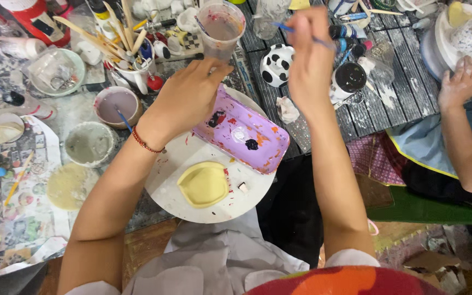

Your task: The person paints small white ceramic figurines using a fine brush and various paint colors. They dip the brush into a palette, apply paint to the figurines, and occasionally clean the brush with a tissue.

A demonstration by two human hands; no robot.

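Observation:
My left hand (184,98) holds a clear plastic cup (220,30) of murky pinkish water, raised over the table. My right hand (310,57) grips a thin blue-handled paintbrush (285,27) near the cup's rim. Below my hands a round white turntable (178,183) carries a pale yellow heart-shaped clay dish (203,184) and a purple rectangular tray (244,134) spotted with paint used as a palette. A red bead bracelet (146,143) circles my left wrist.
Bowls of cloudy water (89,143) (117,105), a jar of wooden tools (121,41), a cow-patterned ceramic (277,64), paint tubes and a dark-filled cup (349,76) crowd the table. Another person's hand (459,82) rests by a second white turntable (443,38) at right.

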